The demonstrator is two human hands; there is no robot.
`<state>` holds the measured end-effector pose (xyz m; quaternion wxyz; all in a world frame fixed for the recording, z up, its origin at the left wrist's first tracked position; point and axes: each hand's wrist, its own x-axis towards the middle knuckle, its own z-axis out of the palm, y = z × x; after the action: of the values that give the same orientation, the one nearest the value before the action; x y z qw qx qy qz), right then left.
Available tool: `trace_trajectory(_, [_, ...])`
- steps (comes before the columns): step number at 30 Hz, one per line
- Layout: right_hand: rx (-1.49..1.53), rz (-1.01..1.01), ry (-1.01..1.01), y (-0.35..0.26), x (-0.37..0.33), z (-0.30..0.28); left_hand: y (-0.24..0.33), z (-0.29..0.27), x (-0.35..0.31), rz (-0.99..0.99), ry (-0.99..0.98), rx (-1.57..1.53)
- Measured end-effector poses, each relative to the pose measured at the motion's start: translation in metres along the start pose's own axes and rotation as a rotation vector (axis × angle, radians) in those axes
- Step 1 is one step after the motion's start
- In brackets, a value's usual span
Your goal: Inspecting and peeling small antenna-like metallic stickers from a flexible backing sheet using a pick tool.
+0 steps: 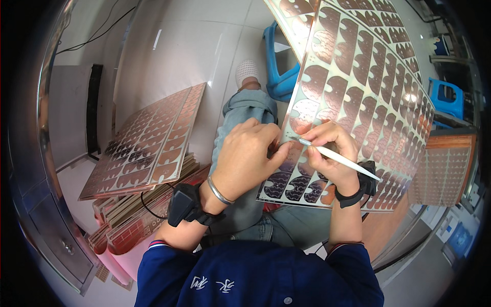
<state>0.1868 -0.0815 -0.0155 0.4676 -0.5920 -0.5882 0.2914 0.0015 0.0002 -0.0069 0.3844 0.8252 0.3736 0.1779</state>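
Head view: right hand (pixel 335 152) pinches tool (pixel 345 162); left hand (pixel 248 156), grip unclear, by sheet (pixel 353 97); sheet shifting could cause scratch.

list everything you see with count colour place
Large flat patterned panel: 1, coppery and pale, centre-right
Slim pen-shaped tool: 1, white, over large panel
Tilted rectangular patterned panel: 1, coppery, left
Other flat patterned panels: at least 2, coppery, top and right
Thin flat boards: several, beige, under tilted panel
Square plastic stools: 2, blue, top centre and right
Metal cabinet front: 1, grey, far left
Dotted shoe: 1, white, top centre
Denim trousers: 1, blue, centre
Short-sleeved shirt: 1, navy, bottom
Boxy wrist devices: 2, black, one per wrist
Left hand: 1, bare, over large panel's edge
Right hand: 1, bare, holding tool
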Motion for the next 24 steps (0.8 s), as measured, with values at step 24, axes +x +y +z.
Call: trace_trajectory(24, [0.021,0.039,-0.012,-0.0025,0.0027,-0.0009,-0.0005,0.0021,-0.0001,0.026,0.017,0.021])
